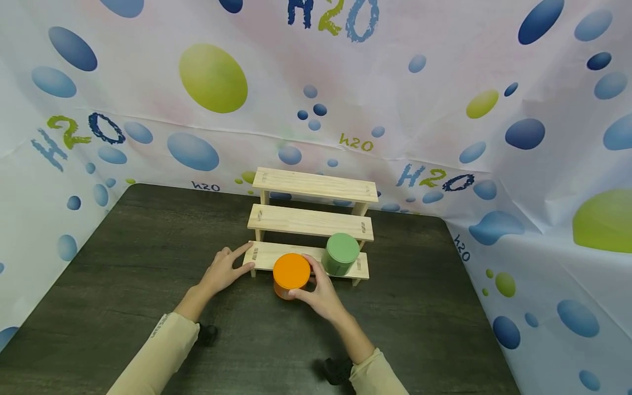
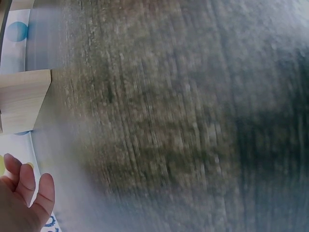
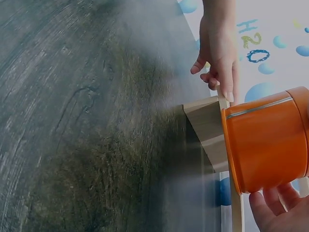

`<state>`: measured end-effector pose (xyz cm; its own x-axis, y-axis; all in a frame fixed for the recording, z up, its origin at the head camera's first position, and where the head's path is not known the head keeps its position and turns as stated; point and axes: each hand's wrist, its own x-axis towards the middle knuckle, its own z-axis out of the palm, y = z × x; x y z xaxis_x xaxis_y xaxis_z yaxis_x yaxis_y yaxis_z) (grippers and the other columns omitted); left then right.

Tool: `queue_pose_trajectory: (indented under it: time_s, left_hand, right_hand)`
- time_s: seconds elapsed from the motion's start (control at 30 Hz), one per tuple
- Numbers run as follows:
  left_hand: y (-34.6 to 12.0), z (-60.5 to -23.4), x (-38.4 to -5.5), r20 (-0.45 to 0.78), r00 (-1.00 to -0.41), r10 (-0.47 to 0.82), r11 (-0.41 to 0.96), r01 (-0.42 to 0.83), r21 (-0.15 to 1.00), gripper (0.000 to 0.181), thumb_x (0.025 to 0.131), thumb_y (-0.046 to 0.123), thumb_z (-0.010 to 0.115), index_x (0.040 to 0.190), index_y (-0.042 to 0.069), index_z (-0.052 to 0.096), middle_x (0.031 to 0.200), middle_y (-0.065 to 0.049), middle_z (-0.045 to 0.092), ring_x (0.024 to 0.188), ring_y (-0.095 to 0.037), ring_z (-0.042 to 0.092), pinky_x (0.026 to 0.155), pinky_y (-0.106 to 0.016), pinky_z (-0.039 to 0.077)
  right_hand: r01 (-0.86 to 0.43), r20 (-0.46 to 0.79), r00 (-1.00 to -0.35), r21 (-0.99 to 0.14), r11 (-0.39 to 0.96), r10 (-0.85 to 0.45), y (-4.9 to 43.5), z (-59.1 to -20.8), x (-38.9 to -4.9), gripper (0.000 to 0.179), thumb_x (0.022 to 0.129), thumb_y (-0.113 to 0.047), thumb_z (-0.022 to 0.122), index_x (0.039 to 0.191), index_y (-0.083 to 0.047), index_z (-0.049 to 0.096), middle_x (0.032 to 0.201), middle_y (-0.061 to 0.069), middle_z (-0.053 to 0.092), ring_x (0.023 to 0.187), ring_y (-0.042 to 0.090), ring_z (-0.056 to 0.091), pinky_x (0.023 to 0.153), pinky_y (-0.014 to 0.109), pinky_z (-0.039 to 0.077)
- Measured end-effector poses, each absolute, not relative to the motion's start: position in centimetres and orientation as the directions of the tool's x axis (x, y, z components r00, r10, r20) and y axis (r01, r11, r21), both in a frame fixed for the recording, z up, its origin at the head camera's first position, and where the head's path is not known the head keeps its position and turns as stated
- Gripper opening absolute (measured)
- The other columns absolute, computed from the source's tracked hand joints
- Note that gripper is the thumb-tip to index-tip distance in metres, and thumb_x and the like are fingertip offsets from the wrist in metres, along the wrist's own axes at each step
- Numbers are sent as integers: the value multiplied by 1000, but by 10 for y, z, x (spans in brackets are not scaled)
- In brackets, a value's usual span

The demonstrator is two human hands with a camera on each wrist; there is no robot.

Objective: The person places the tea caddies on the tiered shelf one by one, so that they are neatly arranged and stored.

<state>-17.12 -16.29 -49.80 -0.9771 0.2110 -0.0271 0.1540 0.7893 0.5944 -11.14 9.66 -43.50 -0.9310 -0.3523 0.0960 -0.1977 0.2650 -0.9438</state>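
A three-step wooden shelf (image 1: 310, 220) stands on the dark table. My right hand (image 1: 322, 293) grips an orange lidded canister (image 1: 291, 272) from its right side, with the thumb at the front. In the right wrist view, the orange canister (image 3: 268, 145) is upright relative to the lowest step, its base at that board's front edge; whether it fully rests there I cannot tell. My left hand (image 1: 220, 272) touches the left end of the lowest step with thumb and index finger spread. A green canister (image 1: 340, 254) stands on the right part of that step.
The upper two steps (image 1: 316, 186) rise behind the lowest one. A white sheet with blue and green dots (image 1: 212, 77) hangs behind and on both sides of the table (image 1: 123, 274). Dark wrist devices (image 1: 338, 371) sit below the cuffs.
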Motion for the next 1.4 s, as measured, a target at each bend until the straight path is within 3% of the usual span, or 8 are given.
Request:
queue_pose_trajectory:
  time_s: [0.7,0.97,1.4]
  left_hand:
    - [-161,-497,-170,-21,-977,211,786,157,599,64,87,44,58,140,15,38,88,-16,42,75,-26,37,47,-29,31]
    - [-162,-497,-170,-25,-978,207,791,152,593,64,87,45,57,141,16,38,91,-17,43,79,-27,39,47,-29,32]
    - [-162,-497,-170,-28,-978,205,787,148,599,64,87,45,57,141,16,37,90,-17,43,78,-27,39,48,-30,32]
  right_hand:
    - [-172,120,-948,-972,157,-296,92,-448,-119,79,81,-8,68,141,7,19,138,25,29,118,37,43,100,47,33]
    - [-203,168,-957,-970,135,-235,88,-452,-118,77,81,-10,69,136,12,21,132,28,35,119,38,40,99,47,32]
    - [-222,195,-963,-965,136,-188,83,-453,-117,65,81,-5,68,132,11,30,131,26,39,119,38,42,99,45,34]
